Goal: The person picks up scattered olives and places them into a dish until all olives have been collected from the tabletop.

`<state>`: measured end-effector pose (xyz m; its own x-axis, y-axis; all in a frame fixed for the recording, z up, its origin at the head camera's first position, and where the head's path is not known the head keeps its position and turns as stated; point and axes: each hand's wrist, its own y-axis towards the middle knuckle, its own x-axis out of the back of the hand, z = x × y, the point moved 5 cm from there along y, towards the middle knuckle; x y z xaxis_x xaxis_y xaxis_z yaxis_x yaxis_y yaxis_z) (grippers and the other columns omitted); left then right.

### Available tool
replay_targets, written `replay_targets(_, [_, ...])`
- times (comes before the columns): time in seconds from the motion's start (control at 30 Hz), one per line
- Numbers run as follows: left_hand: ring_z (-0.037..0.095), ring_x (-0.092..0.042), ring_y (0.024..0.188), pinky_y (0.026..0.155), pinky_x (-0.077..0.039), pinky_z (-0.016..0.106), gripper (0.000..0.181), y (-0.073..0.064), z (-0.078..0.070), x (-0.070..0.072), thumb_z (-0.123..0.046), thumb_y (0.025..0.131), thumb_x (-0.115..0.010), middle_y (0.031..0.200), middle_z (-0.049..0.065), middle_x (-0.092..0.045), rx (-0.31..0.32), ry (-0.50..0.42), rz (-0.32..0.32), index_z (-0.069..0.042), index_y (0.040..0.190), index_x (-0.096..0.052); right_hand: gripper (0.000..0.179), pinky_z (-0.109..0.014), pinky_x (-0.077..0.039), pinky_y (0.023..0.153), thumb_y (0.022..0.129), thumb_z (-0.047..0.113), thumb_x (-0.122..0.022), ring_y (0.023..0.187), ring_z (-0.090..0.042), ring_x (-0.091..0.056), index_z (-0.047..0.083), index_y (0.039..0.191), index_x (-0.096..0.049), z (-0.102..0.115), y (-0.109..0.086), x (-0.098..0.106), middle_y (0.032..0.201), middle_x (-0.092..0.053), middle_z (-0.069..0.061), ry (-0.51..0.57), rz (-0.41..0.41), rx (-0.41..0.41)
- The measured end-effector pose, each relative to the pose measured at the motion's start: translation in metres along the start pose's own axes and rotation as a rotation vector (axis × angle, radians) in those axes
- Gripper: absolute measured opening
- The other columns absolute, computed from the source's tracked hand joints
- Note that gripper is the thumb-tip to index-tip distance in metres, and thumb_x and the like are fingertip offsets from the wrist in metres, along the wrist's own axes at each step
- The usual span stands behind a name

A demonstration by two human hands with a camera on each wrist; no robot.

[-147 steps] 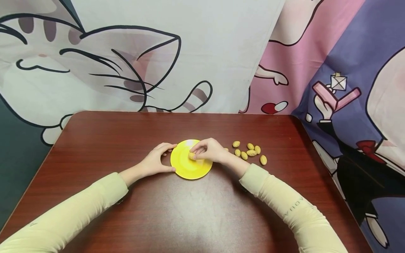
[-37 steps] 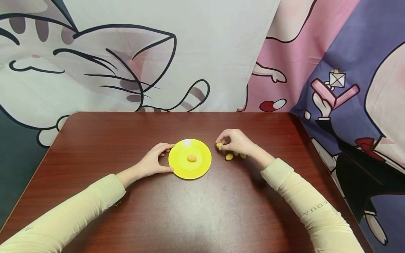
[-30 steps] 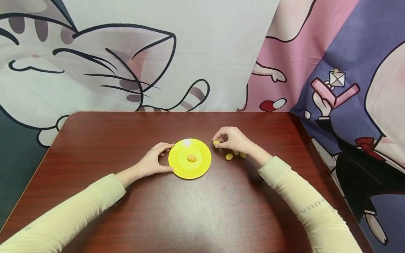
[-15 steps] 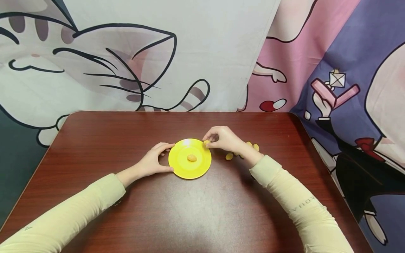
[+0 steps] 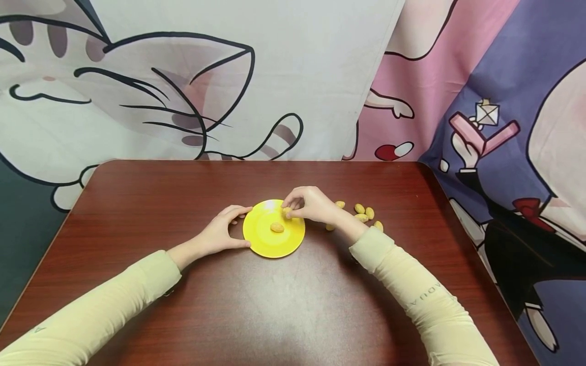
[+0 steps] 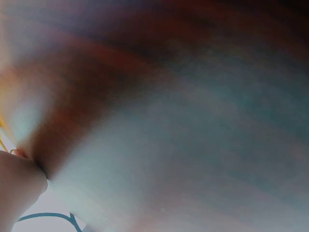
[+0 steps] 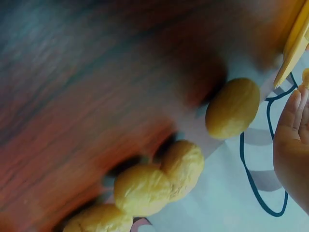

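Observation:
A round yellow plate (image 5: 274,248) lies on the table, and one small yellow oval piece, wrinkled like a nut or dried fruit (image 5: 276,227), rests near its middle. My left hand (image 5: 218,231) holds the plate's left rim, thumb at the near side and fingers at the far side. Over the plate's upper right part, my right hand (image 5: 310,204) pinches another yellow oval piece (image 5: 286,211) between thumb and fingers. In the left wrist view only part of the left hand (image 6: 21,186) shows, low at the left. The right wrist view has the right hand (image 7: 292,150) beside the plate's edge (image 7: 293,55).
Several more yellow oval pieces (image 5: 360,218) lie loose to the right of the plate, partly behind the right wrist; the right wrist view shows a smooth one (image 7: 232,108) close up. The brown table (image 5: 183,183) ends at a printed cloth backdrop (image 5: 320,76).
My right hand has carried a yellow oval piece leftward from the loose group to over the plate. Loose pieces behind it have come into view. The left hand stays at the rim.

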<state>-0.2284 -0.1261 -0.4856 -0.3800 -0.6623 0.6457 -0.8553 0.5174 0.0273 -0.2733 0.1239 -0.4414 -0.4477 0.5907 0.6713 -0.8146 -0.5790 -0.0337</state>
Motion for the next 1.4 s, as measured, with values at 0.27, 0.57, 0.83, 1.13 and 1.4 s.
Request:
replay_targets(0.27, [0.031, -0.056, 0.123, 0.103, -0.051, 0.037, 0.089, 0.0, 0.0, 0.001, -0.018, 0.077, -0.096, 0.141, 0.017, -0.059, 0.003, -0.001, 0.004, 0.001, 0.152, -0.053, 0.019, -0.022, -0.059, 0.082, 0.087, 0.006, -0.087, 0.086, -0.013, -0.07, 0.005, 0.104, -0.081, 0.002, 0.004, -0.012, 0.1, -0.077, -0.008, -0.01, 0.041, 0.012])
replay_targets(0.57, [0.031, -0.056, 0.123, 0.103, -0.051, 0.036, 0.089, 0.0, -0.001, 0.001, -0.019, 0.077, -0.096, 0.141, 0.017, -0.059, 0.001, -0.001, 0.005, 0.001, 0.152, -0.053, 0.018, -0.02, -0.059, 0.081, 0.087, 0.006, -0.087, 0.085, -0.011, -0.07, 0.006, 0.104, -0.082, 0.002, 0.005, -0.019, 0.099, -0.078, -0.007, -0.026, 0.071, 0.006])
replay_targets(0.83, [0.031, -0.056, 0.123, 0.102, -0.051, 0.036, 0.089, 0.0, -0.001, 0.001, -0.017, 0.076, -0.096, 0.142, 0.019, -0.059, -0.006, -0.004, 0.0, 0.002, 0.152, -0.053, 0.018, -0.017, -0.057, 0.079, 0.087, 0.004, -0.086, 0.085, -0.01, -0.069, 0.006, 0.104, -0.082, 0.002, 0.005, -0.022, 0.097, -0.076, -0.007, -0.057, 0.091, 0.021])
replay_targets(1.13, [0.031, -0.057, 0.123, 0.102, -0.051, 0.036, 0.089, 0.0, -0.001, 0.001, -0.017, 0.076, -0.096, 0.141, 0.018, -0.06, -0.007, -0.007, -0.002, 0.002, 0.151, -0.053, 0.018, -0.017, -0.056, 0.078, 0.086, 0.005, -0.087, 0.084, -0.009, -0.069, 0.006, 0.103, -0.082, -0.001, 0.006, -0.024, 0.097, -0.076, -0.006, -0.05, 0.087, 0.007])
replay_targets(1.4, [0.031, -0.056, 0.124, 0.102, -0.05, 0.035, 0.089, 0.0, -0.001, 0.001, -0.018, 0.076, -0.096, 0.142, 0.018, -0.059, -0.003, -0.008, 0.0, 0.001, 0.152, -0.053, 0.019, -0.017, -0.056, 0.079, 0.085, 0.005, -0.088, 0.085, -0.01, -0.068, 0.006, 0.103, -0.082, 0.001, 0.005, -0.022, 0.096, -0.076, -0.006, -0.046, 0.089, 0.019])
